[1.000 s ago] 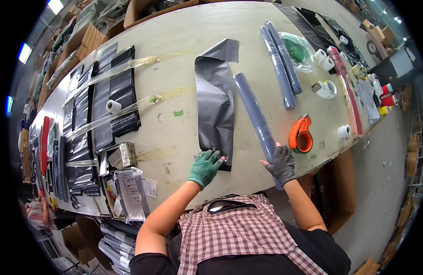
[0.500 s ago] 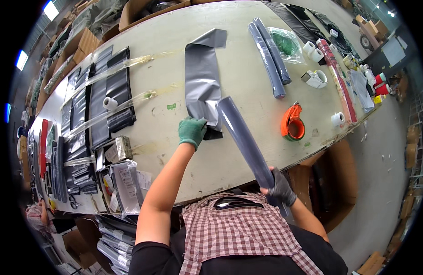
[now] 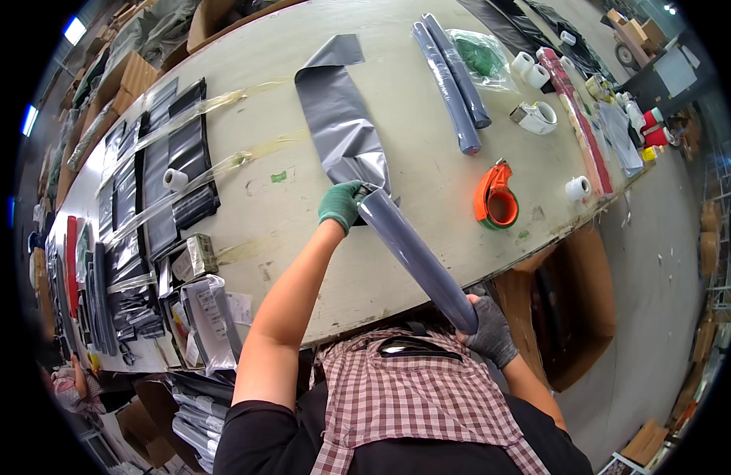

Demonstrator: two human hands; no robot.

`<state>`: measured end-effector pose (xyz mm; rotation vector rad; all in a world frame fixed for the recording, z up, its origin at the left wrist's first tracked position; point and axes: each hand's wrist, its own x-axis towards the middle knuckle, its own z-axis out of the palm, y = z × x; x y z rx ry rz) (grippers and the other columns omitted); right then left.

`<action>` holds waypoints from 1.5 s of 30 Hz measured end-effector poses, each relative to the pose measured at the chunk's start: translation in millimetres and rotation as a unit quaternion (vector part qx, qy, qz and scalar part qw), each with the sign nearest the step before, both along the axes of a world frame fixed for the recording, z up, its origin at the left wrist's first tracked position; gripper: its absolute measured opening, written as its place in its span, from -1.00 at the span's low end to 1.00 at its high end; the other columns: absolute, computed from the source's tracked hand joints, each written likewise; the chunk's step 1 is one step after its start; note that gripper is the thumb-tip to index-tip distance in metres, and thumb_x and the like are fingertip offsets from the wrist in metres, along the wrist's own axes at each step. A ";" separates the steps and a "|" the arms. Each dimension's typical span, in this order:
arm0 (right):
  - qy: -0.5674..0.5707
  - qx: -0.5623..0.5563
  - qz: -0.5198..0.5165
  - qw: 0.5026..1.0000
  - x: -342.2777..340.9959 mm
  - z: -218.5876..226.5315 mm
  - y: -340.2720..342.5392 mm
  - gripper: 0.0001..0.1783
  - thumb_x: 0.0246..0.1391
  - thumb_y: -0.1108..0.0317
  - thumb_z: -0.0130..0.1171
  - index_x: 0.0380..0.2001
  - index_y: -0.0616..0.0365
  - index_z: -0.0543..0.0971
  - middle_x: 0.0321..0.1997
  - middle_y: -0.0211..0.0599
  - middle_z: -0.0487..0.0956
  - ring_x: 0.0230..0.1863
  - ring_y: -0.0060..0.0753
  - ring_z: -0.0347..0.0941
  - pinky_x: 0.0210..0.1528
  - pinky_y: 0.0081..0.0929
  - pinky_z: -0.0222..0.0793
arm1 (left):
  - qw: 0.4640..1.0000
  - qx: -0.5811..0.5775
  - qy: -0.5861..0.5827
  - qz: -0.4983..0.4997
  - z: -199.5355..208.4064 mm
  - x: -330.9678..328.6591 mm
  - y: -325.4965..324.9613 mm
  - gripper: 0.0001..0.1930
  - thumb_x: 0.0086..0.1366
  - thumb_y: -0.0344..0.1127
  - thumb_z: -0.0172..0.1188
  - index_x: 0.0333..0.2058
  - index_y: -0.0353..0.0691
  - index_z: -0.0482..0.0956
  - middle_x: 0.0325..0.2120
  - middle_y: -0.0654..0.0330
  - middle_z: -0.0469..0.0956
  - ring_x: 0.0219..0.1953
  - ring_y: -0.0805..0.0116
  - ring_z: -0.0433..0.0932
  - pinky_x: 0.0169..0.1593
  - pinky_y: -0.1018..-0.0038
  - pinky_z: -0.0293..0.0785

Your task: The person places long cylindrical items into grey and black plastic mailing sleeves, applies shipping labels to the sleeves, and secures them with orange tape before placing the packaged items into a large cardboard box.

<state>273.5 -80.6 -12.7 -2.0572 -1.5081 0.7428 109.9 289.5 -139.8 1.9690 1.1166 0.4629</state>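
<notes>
My left hand (image 3: 340,207), in a green glove, pinches the near end of a long silver-grey plastic sleeve (image 3: 342,119). The sleeve lies creased on the table, its far end folded over. In my right hand (image 3: 491,328), which wears a dark grey fingerless glove, is the lower end of a blue-grey roll (image 3: 417,257) with a shiny surface. The roll slants up and leftward, its far end right beside my left fingers at the sleeve's near end. I cannot tell whether its tip is inside the sleeve.
Two more blue-grey rolls (image 3: 453,87) lie at the back right of the table (image 3: 302,277). An orange tape dispenser (image 3: 495,198) stands nearer. Stacks of dark sleeves (image 3: 163,166) lie at left under clear tape strips. An open cardboard box (image 3: 587,309) stands below the right edge.
The roll's far end has come left and down to the sleeve's near end. My left hand has moved slightly up and right, and the sleeve's near end has shifted with it.
</notes>
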 end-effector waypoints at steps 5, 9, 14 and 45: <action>0.010 -0.039 -0.025 0.999 3.0 1.4 9.7 -0.27 -0.39 0.23 0.31 -0.02 0.21 0.39 -0.20 -0.02 0.45 -0.16 -0.04 0.41 -0.06 -0.26 0.35 | 0.980 0.147 0.132 -0.015 72.0 26.0 -25.3 -0.79 0.24 -0.15 0.06 -0.25 -0.01 0.61 -0.35 0.12 0.59 -0.29 0.06 0.54 -0.24 0.23 0.44; 0.072 -0.071 -0.016 0.995 2.4 10.5 17.1 -0.21 -0.41 0.21 0.34 0.01 0.24 0.37 -0.16 0.01 0.48 -0.11 -0.05 0.43 -0.01 -0.31 0.33 | 0.971 0.221 0.091 -0.008 67.5 19.7 -31.7 -0.83 0.16 -0.23 0.12 -0.26 0.03 0.61 -0.40 0.16 0.58 -0.33 0.08 0.53 -0.27 0.21 0.43; 0.368 -0.141 -0.006 0.919 24.0 18.6 4.1 -0.13 -0.36 0.10 0.41 0.08 0.24 0.35 -0.04 -0.17 0.48 0.00 -0.33 0.40 0.08 -0.43 0.26 | 0.943 0.313 0.112 0.014 52.4 4.9 -27.4 -0.82 0.04 -0.31 0.19 -0.32 0.04 0.58 -0.45 0.23 0.50 -0.32 0.14 0.48 -0.29 0.22 0.41; -0.390 0.027 -0.069 0.918 234.4 -71.5 389.1 -0.05 -0.14 -0.05 0.28 0.21 0.29 0.16 0.06 0.18 0.41 -0.01 0.09 0.44 0.00 -0.25 0.40 | 0.925 0.337 0.123 0.126 26.9 -37.0 -53.8 -0.70 0.01 -0.31 0.25 -0.21 0.13 0.58 -0.30 0.22 0.51 -0.27 0.21 0.50 -0.22 0.33 0.44</action>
